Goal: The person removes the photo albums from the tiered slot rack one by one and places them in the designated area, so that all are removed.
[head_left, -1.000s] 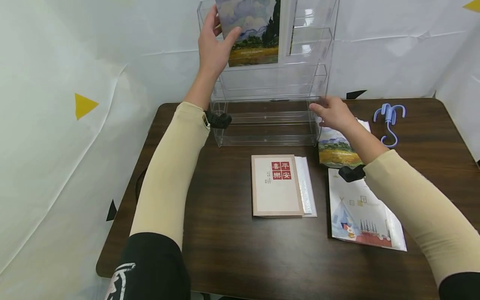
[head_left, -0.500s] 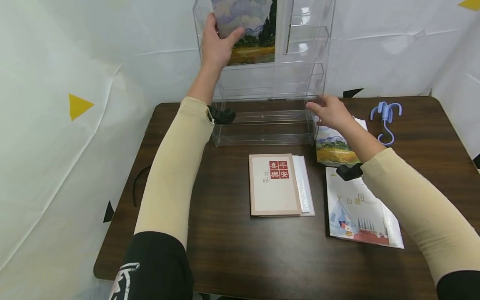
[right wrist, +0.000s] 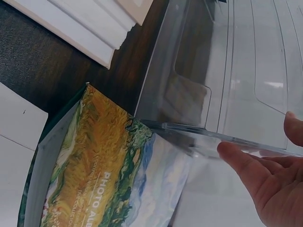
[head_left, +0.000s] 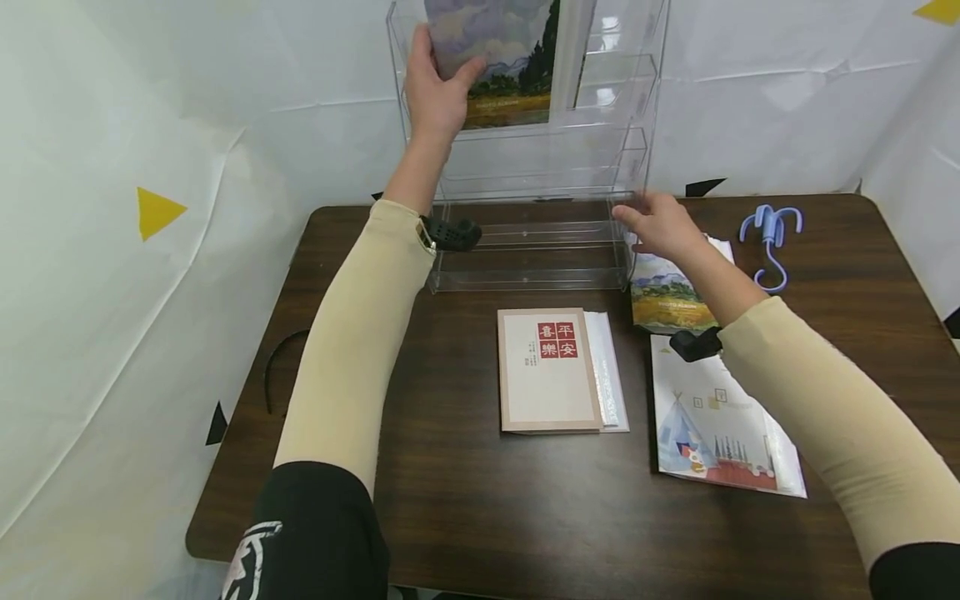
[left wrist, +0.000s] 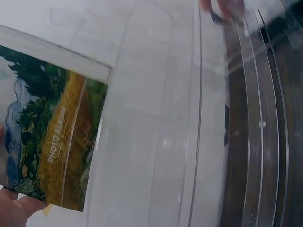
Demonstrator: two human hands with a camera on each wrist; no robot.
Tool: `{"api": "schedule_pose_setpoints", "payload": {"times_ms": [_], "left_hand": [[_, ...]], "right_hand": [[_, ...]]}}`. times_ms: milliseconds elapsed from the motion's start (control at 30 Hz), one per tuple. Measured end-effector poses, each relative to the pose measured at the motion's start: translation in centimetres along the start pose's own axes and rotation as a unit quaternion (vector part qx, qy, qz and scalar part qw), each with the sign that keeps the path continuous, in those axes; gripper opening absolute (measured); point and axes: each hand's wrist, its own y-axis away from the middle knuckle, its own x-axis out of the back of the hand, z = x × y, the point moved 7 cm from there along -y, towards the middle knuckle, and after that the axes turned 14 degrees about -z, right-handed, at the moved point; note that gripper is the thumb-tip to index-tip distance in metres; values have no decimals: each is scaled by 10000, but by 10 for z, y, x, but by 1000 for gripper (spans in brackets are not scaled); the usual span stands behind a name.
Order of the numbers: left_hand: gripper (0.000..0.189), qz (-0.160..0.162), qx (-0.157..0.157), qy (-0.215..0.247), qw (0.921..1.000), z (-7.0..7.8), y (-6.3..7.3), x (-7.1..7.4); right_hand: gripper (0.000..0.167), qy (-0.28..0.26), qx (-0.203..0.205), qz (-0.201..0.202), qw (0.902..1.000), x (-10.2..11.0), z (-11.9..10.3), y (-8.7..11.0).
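Note:
A photo album [head_left: 510, 58] with a painted landscape cover stands in an upper tier of the clear display rack [head_left: 532, 279]. My left hand [head_left: 437, 96] holds its left edge, thumb in front and the other fingers partly hidden behind. In the left wrist view, the album [left wrist: 57, 127] sits behind a transparent lip, with part of my left hand [left wrist: 16, 208] at its edge. My right hand [head_left: 660, 225] grips the rack's right side. The right wrist view has my right hand [right wrist: 270, 179] at the clear side edge.
A matching album [head_left: 667, 296] lies right of the rack. Nearer are a white album with a tent picture [head_left: 716, 425] and a beige album with red characters [head_left: 551, 383]. A blue hook hanger [head_left: 772, 242] lies at the back right of the dark wooden table [head_left: 442, 508].
My left hand has shifted slightly right across the album, which stays in the upper tier. My right hand keeps its place on the rack's side. The head view has moved slightly.

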Motion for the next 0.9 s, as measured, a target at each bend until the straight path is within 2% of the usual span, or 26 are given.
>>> {"api": "schedule_pose_setpoints", "payload": {"times_ms": [100,233,300,400,500,633,767,833,900], "left_hand": [[43,79,-207,123,9997,5,1,-1],[51,280,-800,317,9959,12,1,7],[55,382,-1271,502,9899,20,6,12],[61,430,-2027,714,9757,32,17,20],[59,373,-2504,769,9644,40,31,27],[46,308,-2568,670,9636,46,64,37],[32,304,-2565,359,9654,50,113,49],[27,291,-2426,179,9695,45,139,56],[19,251,-2036,25,9787,32,164,62]], "right_hand": [[74,22,3,11,10000,-1,-1,-2],[74,1,16,10,10000,-3,-4,-3],[74,-7,30,3,10000,-4,-4,-3],[73,23,39,-4,10000,-3,-4,-3],[73,49,9,28,10000,-1,-2,-3],[74,16,5,43,10000,2,0,-5],[75,-21,-11,-8,10000,1,2,-5],[75,-25,-31,-33,10000,0,3,-5],[75,0,-36,-37,10000,0,3,-5]]}}
